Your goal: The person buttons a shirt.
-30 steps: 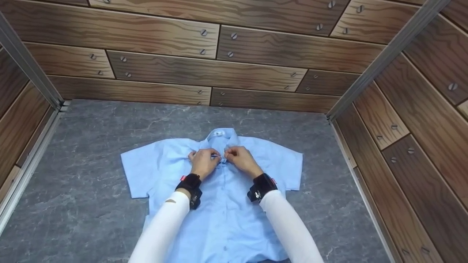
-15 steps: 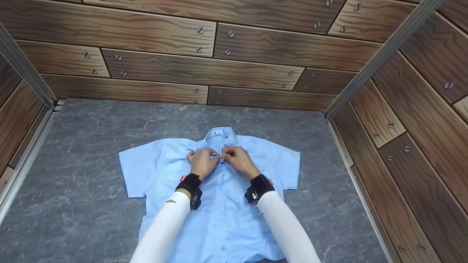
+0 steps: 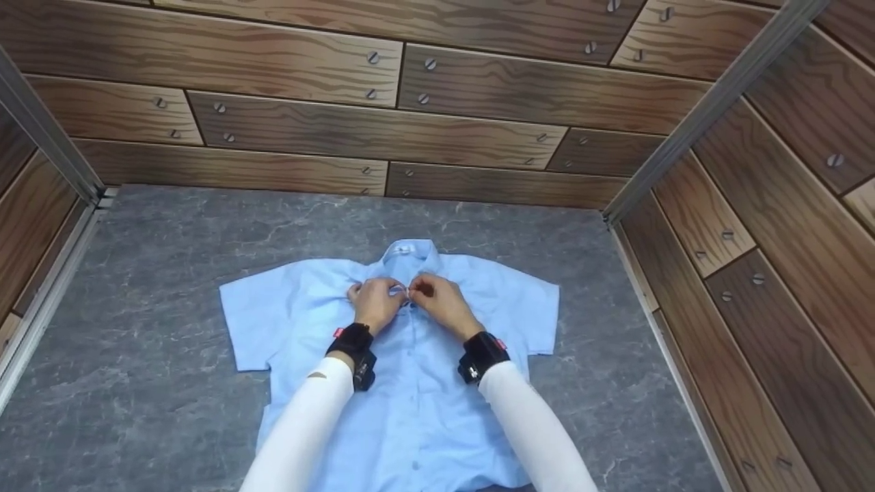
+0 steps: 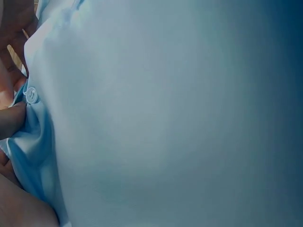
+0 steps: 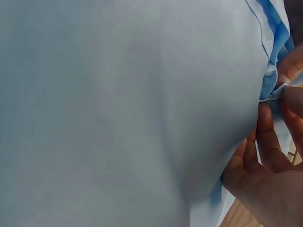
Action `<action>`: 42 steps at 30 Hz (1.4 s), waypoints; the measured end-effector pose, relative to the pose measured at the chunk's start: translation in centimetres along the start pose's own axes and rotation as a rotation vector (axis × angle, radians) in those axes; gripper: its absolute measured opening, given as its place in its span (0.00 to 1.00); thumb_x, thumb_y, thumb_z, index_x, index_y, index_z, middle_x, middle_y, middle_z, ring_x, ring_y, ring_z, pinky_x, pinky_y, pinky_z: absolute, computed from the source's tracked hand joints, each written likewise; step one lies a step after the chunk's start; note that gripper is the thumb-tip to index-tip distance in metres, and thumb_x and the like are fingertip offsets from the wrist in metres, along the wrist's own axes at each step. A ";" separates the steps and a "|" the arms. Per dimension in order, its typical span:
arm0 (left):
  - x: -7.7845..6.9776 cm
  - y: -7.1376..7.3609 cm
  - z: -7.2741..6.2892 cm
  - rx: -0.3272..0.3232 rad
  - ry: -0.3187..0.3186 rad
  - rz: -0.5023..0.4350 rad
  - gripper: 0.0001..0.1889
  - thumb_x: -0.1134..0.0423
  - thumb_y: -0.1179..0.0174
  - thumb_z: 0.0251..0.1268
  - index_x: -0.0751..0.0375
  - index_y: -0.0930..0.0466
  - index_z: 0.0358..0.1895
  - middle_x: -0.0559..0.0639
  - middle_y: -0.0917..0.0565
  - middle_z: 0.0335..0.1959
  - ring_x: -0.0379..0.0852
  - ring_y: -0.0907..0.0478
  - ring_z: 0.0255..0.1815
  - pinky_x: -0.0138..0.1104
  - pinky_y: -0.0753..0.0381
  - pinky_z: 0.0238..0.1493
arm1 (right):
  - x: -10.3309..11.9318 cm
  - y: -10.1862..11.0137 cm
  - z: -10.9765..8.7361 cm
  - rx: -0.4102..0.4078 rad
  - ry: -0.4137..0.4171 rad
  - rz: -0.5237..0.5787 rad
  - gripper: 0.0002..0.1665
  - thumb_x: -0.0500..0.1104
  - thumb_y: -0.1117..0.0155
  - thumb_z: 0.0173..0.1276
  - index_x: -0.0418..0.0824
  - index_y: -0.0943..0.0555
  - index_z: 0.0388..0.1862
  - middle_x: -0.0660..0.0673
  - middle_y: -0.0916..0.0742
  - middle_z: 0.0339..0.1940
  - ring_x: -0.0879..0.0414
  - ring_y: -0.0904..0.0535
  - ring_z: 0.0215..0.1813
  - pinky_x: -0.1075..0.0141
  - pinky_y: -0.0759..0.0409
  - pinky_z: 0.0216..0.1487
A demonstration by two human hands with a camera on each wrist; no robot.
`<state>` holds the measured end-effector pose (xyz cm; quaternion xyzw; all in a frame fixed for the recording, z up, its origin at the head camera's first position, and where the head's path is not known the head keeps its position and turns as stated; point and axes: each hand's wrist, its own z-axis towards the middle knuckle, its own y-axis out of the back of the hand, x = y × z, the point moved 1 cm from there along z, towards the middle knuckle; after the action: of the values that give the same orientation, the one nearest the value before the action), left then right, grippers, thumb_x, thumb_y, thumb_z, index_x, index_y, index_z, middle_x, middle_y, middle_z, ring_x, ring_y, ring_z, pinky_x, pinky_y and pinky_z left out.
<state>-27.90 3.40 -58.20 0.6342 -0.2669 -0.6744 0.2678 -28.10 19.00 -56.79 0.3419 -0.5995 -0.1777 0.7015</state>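
Grey marbling covers the counter (image 3: 164, 294), which carries a light blue shirt (image 3: 393, 389) laid face up, sleeves (image 3: 256, 321) spread, probably so its front opening (image 3: 414, 383) lies square to the person. Just below the collar (image 3: 408, 246), the left hand (image 3: 377, 301) and right hand (image 3: 443, 299) meet; each grip pinches shirt cloth (which layer each has, I cannot tell), apparently to keep both edges close together. Smallest, a pale button (image 4: 31, 95) shows beside the left hand's thumb, likely why both hold so near.

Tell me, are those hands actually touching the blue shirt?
Touching. The right wrist view shows fingers pinching the blue shirt; the head view shows the left hand and right hand meeting at its front.
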 end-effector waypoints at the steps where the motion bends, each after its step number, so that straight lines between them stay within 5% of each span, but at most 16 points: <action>1: 0.0 0.1 -0.1 0.001 -0.002 -0.008 0.05 0.61 0.35 0.57 0.53 0.12 0.34 0.48 0.12 0.38 0.52 0.19 0.48 0.57 0.47 0.64 | 0.0 -0.1 0.0 -0.004 0.010 -0.008 0.03 0.42 0.36 0.66 0.46 0.18 0.38 0.52 0.14 0.37 0.59 0.20 0.41 0.65 0.23 0.48; 15: 0.0 1.4 0.3 0.160 0.041 -0.142 0.09 0.55 0.40 0.61 0.52 0.12 0.33 0.45 0.12 0.35 0.50 0.19 0.46 0.53 0.53 0.67 | 0.1 -0.3 -0.2 -0.027 0.022 -0.046 0.04 0.43 0.34 0.65 0.48 0.19 0.38 0.53 0.14 0.37 0.60 0.18 0.41 0.65 0.21 0.47; 24: -0.3 1.2 0.3 0.157 0.038 -0.114 0.08 0.59 0.41 0.61 0.55 0.14 0.34 0.47 0.13 0.38 0.51 0.19 0.49 0.56 0.53 0.68 | -0.3 -0.3 -0.5 -0.017 -0.034 0.049 0.13 0.42 0.32 0.63 0.40 0.20 0.45 0.46 0.13 0.40 0.56 0.17 0.43 0.64 0.20 0.49; 31: -0.5 1.3 0.2 0.163 0.047 -0.103 0.10 0.59 0.43 0.61 0.56 0.14 0.40 0.49 0.13 0.42 0.52 0.19 0.51 0.56 0.53 0.68 | -0.5 -0.2 -0.5 -0.037 -0.060 0.053 0.10 0.42 0.32 0.62 0.39 0.16 0.41 0.45 0.12 0.42 0.54 0.16 0.45 0.63 0.20 0.50; 42: -0.3 1.4 0.2 0.093 0.078 -0.232 0.08 0.62 0.38 0.57 0.55 0.22 0.40 0.51 0.14 0.47 0.50 0.20 0.54 0.53 0.51 0.65 | 0.1 0.2 -0.3 -0.024 -0.108 0.045 0.06 0.43 0.32 0.62 0.41 0.14 0.34 0.48 0.12 0.31 0.59 0.21 0.35 0.67 0.24 0.41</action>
<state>-28.06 2.64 -56.96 0.6983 -0.2123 -0.6626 0.1682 -27.84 19.14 -56.63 0.3096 -0.6420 -0.1871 0.6760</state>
